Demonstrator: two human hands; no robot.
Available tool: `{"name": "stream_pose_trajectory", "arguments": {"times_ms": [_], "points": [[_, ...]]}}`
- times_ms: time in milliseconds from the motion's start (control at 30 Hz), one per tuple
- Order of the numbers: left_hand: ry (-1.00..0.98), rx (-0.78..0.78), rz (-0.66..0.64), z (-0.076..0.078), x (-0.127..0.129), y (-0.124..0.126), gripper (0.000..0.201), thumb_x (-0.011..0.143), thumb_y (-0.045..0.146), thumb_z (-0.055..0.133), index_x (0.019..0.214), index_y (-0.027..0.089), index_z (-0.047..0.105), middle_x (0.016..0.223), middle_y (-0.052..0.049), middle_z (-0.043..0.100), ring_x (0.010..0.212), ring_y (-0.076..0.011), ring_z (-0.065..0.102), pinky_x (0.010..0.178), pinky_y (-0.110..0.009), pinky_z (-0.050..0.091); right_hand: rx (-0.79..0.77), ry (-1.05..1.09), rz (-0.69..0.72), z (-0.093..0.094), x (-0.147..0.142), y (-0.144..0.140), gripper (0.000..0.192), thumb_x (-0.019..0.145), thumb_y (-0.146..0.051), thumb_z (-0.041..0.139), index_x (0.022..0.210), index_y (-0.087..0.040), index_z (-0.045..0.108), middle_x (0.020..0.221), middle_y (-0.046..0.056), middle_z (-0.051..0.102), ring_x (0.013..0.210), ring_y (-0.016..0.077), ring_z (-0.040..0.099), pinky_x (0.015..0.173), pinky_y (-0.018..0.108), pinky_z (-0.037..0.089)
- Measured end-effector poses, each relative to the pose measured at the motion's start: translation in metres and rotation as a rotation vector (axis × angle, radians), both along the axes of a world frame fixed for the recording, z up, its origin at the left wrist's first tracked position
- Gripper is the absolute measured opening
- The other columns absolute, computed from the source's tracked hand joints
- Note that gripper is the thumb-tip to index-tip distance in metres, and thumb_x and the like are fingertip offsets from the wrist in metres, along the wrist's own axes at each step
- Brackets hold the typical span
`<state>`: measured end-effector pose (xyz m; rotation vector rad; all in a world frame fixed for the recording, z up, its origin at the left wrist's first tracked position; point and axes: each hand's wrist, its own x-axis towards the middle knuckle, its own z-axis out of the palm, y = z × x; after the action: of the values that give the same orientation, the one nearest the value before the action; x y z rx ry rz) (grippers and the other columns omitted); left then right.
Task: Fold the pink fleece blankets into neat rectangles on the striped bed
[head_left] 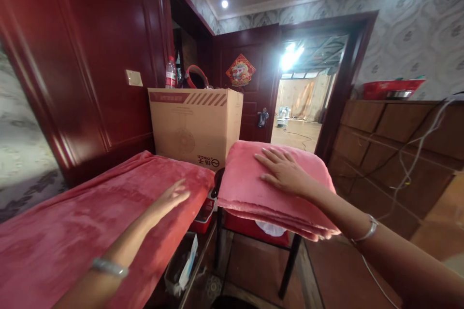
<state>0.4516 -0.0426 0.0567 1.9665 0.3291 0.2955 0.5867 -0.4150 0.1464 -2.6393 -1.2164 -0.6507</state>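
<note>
A stack of folded pink cloths [239, 169], plush like towels or blankets, lies on a chair [290, 265] with dark legs and a red seat. My right hand [282, 170] rests flat on top of the stack, its fingers spread. To the left, my left hand [176, 195] is over a table covered with a pink plush cloth [108, 193]. Its fingers are stretched out and hold nothing; whether they touch the cover I cannot tell. A bit of white cloth [271, 228] shows beneath the stack.
Behind the table stands a large cardboard box [192, 125] with a bottle [170, 73] on it. Under the table edge are a red basket [203, 224] and a small bin [181, 260]. Brown boxes [384, 154] with loose cables line the right wall. An open doorway lies ahead.
</note>
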Motion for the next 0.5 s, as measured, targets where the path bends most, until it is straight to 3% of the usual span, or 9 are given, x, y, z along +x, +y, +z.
{"name": "stream_pose_trajectory", "arguments": {"times_ms": [133,233,333,433,500], "points": [[-0.033,0.198,0.244,-0.04,-0.077,0.063,0.068,0.068,0.06,0.067,0.125,0.024,0.063,0.13,-0.012,0.067,0.119,-0.033,0.063,0.099,-0.043,0.051,-0.009,0.092,0.294,-0.025,-0.054,0.046,0.062,0.095,-0.052,0.055,0.152,-0.032,0.042,0.159,0.007,0.035,0.149,0.0358,0.025,0.121,0.06,0.017],[0.001,0.48,0.401,-0.059,-0.154,0.089,0.054,0.074,0.047,0.06,0.121,0.021,0.065,0.131,-0.012,0.066,0.123,-0.0304,0.06,0.109,-0.043,0.044,-0.085,0.279,0.595,-0.062,-0.097,0.087,0.061,0.096,-0.055,0.054,0.152,-0.037,0.041,0.159,0.006,0.036,0.147,0.0341,0.029,0.12,0.061,0.018],[0.217,0.719,0.496,-0.069,-0.236,0.094,0.051,0.08,0.034,0.053,0.124,0.013,0.065,0.134,-0.018,0.063,0.128,-0.0303,0.056,0.113,-0.043,0.038,-0.149,0.449,0.815,-0.107,-0.128,0.134,0.061,0.096,-0.055,0.056,0.153,-0.038,0.04,0.158,0.005,0.038,0.146,0.0328,0.033,0.12,0.059,0.023],[0.471,0.796,0.606,-0.072,-0.31,0.084,0.052,0.084,0.03,0.053,0.132,0.012,0.061,0.143,-0.021,0.056,0.134,-0.0339,0.051,0.113,-0.049,0.037,-0.193,0.531,0.949,-0.146,-0.153,0.195,0.062,0.097,-0.049,0.055,0.154,-0.031,0.039,0.158,0.009,0.039,0.145,0.0313,0.035,0.119,0.054,0.029],[0.6,0.826,0.689,-0.072,-0.352,0.074,0.054,0.087,0.033,0.052,0.137,0.012,0.057,0.149,-0.024,0.049,0.14,-0.0372,0.044,0.115,-0.055,0.031,-0.199,0.547,1.013,-0.162,-0.172,0.239,0.061,0.096,-0.045,0.054,0.153,-0.026,0.041,0.157,0.012,0.039,0.144,0.0311,0.037,0.118,0.053,0.03]]}}
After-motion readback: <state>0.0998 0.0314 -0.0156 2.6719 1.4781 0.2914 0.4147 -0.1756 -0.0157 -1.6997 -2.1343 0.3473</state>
